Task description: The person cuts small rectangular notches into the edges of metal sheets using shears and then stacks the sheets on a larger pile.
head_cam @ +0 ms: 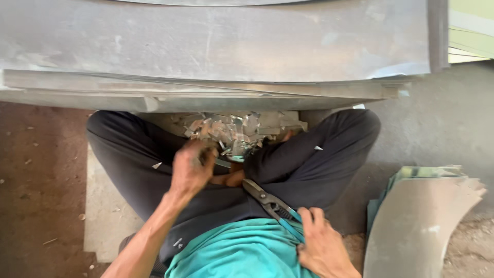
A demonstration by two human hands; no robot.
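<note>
Where the teal shirt (242,252) fills the near edge, right hand (321,244) at five o'clock, fingers closed around teal-handled tin snips (267,200). Left hand (191,169) at centre, blurred, fingers curled into metal offcuts (234,131) between crossed legs. Curved sheet pieces (417,221) at three o'clock. Large metal sheet (216,44) at twelve o'clock.

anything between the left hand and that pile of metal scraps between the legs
Nothing visible does. The left hand is already at the near edge of the metal offcuts between the crossed legs. The right hand holds the tin snips off to the side.
</note>
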